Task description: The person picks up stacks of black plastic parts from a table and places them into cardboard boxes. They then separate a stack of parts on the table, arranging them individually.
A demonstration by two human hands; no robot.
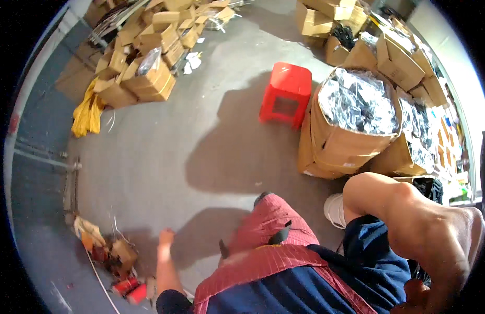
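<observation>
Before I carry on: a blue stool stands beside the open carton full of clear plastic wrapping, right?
Not quite: the stool is red, as the head view shows. It does stand beside the open carton full of clear plastic wrapping.

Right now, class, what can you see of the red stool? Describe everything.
The red stool looks like plastic, with a flat, round-cornered seat and a squarish gap in its near side. It stands upright on the grey floor, close beside a large cardboard box; whether the two touch is unclear.
</observation>
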